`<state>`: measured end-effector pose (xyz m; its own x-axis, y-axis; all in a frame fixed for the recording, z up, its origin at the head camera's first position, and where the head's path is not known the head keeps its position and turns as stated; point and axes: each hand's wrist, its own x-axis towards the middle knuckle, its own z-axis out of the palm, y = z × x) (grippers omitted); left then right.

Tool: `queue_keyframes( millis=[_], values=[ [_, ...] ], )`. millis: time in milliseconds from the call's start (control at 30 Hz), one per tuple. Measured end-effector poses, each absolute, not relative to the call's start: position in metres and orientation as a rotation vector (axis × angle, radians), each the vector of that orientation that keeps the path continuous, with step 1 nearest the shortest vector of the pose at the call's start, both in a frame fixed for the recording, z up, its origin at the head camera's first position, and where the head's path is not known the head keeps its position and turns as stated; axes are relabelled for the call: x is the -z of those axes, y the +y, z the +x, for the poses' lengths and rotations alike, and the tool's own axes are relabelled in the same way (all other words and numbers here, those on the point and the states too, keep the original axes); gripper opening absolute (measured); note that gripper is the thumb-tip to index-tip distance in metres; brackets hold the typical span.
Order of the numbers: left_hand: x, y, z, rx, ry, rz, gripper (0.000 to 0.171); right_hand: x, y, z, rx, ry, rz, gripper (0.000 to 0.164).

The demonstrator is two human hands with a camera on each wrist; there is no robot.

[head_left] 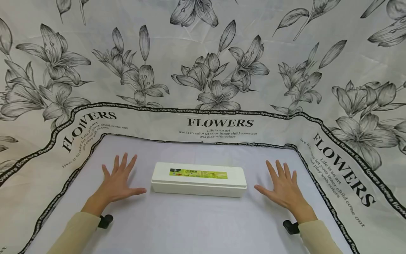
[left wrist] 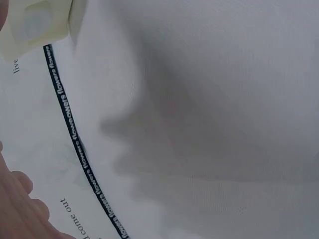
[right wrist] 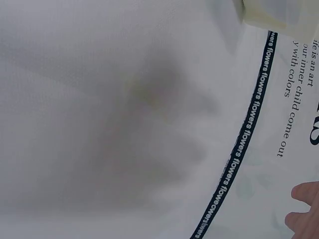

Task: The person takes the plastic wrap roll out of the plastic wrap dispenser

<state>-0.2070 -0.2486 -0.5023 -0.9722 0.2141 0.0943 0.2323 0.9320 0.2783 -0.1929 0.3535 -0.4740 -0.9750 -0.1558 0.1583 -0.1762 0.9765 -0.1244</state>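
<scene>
A long white box (head_left: pixel 196 188) with a lid and a yellow-green label (head_left: pixel 198 173) lies crosswise in the middle of the table. To its left my left hand (head_left: pixel 118 185) is spread, palm down, with the thumb pointing toward the box's end. My right hand (head_left: pixel 283 187) is spread the same way on the other side, thumb toward the box. Both hands hold nothing and stand apart from the box. In the left wrist view the box's end (left wrist: pixel 35 25) shows at the top left, with fingertips (left wrist: pixel 37 211) below. The right wrist view catches the box's other end (right wrist: pixel 279 15) at the top right.
A white cloth (head_left: pixel 190 225) covers the table, edged by a black band lettered "flowers" (head_left: pixel 203 112). Behind and beside it rises fabric printed with grey lilies (head_left: pixel 219 93). A small black device (head_left: pixel 106 221) sits at the left wrist, another black device (head_left: pixel 290 227) at the right.
</scene>
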Motion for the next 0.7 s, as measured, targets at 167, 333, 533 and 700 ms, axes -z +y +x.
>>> queue_keyframes(
  millis=[167, 333, 533, 700],
  values=[
    [0.508, -0.240, -0.210, 0.544, -3.014, -0.347, 0.136, 0.471, 0.346, -0.195, -0.219, -2.979, 0.260, 0.109],
    [0.516, -0.231, -0.211, 0.700, -2.974, -0.345, 0.141, 0.467, 0.333, -0.199, -0.230, -2.976, 0.287, 0.107],
    [0.520, -0.225, -0.214, 0.903, -2.952, -0.356, 0.142, 0.464, 0.315, -0.202, -0.240, -2.968, 0.314, 0.107],
    [0.521, -0.219, -0.213, 1.091, -2.920, -0.345, 0.140, 0.462, 0.299, -0.202, -0.263, -2.960, 0.351, 0.108]
  ],
)
